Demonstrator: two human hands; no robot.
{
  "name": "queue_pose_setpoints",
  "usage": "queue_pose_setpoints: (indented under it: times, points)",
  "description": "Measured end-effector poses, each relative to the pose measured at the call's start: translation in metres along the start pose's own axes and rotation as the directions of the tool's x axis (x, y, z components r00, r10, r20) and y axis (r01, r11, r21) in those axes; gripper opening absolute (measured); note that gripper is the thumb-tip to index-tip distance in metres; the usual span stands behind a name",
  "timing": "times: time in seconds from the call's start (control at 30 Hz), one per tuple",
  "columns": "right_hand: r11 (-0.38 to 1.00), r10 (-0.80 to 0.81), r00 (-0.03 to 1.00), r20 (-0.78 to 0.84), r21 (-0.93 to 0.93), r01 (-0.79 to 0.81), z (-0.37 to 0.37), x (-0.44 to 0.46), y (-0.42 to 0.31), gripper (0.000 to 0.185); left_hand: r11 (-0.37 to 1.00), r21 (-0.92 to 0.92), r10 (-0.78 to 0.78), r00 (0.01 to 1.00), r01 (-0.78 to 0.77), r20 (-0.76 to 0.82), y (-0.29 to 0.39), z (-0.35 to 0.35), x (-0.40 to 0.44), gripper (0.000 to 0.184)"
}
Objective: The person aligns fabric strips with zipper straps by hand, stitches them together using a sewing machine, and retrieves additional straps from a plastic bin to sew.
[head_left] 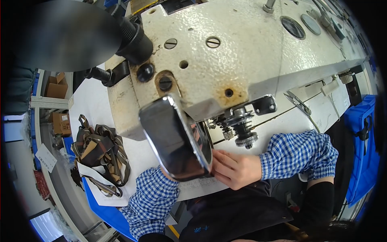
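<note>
A large off-white sewing machine (250, 52) fills the upper view, with rust stains, screws and a metal tension dial (245, 137). Its dark, shiny metal guard (175, 137) hangs in front of the needle area. My right hand (238, 168) is beside the guard's lower right edge, fingers bent and pressed together; whatever they hold is hidden behind the guard. Only a sliver of my left hand (168, 174) shows at the guard's lower left; its fingers are hidden. Blue-and-white checked sleeves cover both forearms.
A heap of brown and black straps (100, 151) lies on the white table (90, 101) at the left. Metal snips (297, 103) lie right of the machine. Blue bins (365, 149) stand at the right. Shelves with cardboard boxes (56, 86) are at far left.
</note>
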State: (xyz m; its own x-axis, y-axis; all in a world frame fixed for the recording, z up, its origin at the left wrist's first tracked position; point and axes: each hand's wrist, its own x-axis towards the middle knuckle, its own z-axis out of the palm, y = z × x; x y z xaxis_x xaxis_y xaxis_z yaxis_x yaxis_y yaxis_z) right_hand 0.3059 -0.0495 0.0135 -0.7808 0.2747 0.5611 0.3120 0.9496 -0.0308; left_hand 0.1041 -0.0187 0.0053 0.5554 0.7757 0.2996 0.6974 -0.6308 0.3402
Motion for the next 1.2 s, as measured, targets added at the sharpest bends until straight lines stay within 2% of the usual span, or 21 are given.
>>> queue_pose_setpoints:
  times: [0.17,0.23,0.27,0.33,0.37,0.47,0.53,0.57,0.67,0.7,0.8,0.83,0.9,0.93,1.0,1.07,1.17,1.2]
  points:
    - [0.999,0.017,0.999,-0.039,-0.030,-0.018,0.007,0.006,0.018,0.030,1.000,0.004,-0.021,1.000,0.021,-0.004,0.001,0.001,0.000,0.038]
    - [0.996,0.013,0.999,-0.035,-0.084,-0.015,0.004,0.010,0.025,0.027,0.970,-0.199,-0.146,0.989,0.141,-0.014,-0.001,0.002,0.003,0.033]
    - [0.996,0.034,0.999,-0.033,-0.081,-0.037,0.005,0.011,0.027,0.027,0.893,-0.381,-0.256,0.967,0.237,0.001,-0.002,0.006,0.006,0.031]
    - [0.994,0.078,0.996,-0.030,-0.074,-0.080,0.005,0.012,0.031,0.025,0.813,-0.491,-0.339,0.940,0.313,0.037,-0.005,0.007,0.011,0.027]
    - [0.992,0.075,0.995,-0.067,-0.093,-0.081,0.006,0.015,0.036,0.024,0.848,-0.434,-0.321,0.946,0.304,0.037,-0.009,0.004,0.013,0.024]
    - [0.981,0.133,0.984,-0.122,-0.126,-0.148,0.010,0.018,0.043,0.024,0.987,-0.146,-0.070,0.997,0.066,-0.024,-0.025,-0.003,0.021,0.015]
    - [0.973,0.161,0.984,-0.078,-0.152,-0.171,0.010,0.018,0.048,0.027,0.969,-0.214,-0.120,0.993,0.122,0.021,-0.030,-0.002,0.022,0.011]
    - [0.968,0.178,0.983,-0.051,-0.169,-0.184,0.013,0.015,0.049,0.029,0.945,-0.299,-0.147,0.989,0.131,-0.030,-0.030,-0.002,0.023,0.010]
    - [0.968,0.178,0.984,-0.023,-0.175,-0.179,0.013,0.016,0.057,0.033,0.961,-0.245,-0.123,0.992,0.125,0.023,-0.037,-0.002,0.025,0.010]
    - [0.967,0.164,0.986,0.001,-0.200,-0.161,0.009,0.017,0.057,0.033,0.981,-0.167,-0.098,0.995,0.102,0.034,-0.047,0.004,0.021,0.026]
    - [0.970,0.132,0.991,0.007,-0.207,-0.128,0.008,0.016,0.057,0.036,0.942,-0.207,-0.263,0.964,0.263,0.028,-0.030,-0.012,0.024,0.024]
    - [0.974,0.133,0.991,-0.019,-0.184,-0.134,0.009,0.015,0.056,0.036,0.790,-0.388,-0.484,0.871,0.475,0.080,-0.035,-0.008,0.016,0.026]
    - [0.972,0.183,0.982,-0.048,-0.140,-0.188,0.010,0.012,0.056,0.037,0.868,-0.396,-0.405,0.888,0.299,-0.218,-0.024,-0.003,0.009,0.029]
    - [0.973,0.175,0.984,-0.045,-0.143,-0.180,0.005,0.011,0.055,0.037,0.906,-0.385,-0.330,0.866,0.178,-0.375,-0.018,-0.003,0.010,0.030]
    - [0.977,0.152,0.987,-0.052,-0.145,-0.158,0.000,0.008,0.058,0.037,0.952,-0.298,-0.146,0.956,0.066,-0.253,0.001,-0.016,0.011,0.035]
    - [0.981,0.134,0.990,-0.054,-0.136,-0.140,0.004,0.008,0.061,0.037,0.986,-0.136,0.073,0.979,-0.100,-0.189,0.010,-0.023,0.019,0.037]
    - [0.988,0.114,0.992,-0.060,-0.097,-0.120,0.006,0.006,0.058,0.039,0.985,-0.172,-0.009,0.996,-0.006,-0.090,0.015,-0.016,0.020,0.030]
    - [0.991,0.103,0.992,-0.066,-0.076,-0.108,0.006,0.008,0.057,0.039,0.993,-0.117,-0.034,0.994,0.022,-0.102,0.007,-0.014,0.018,0.029]
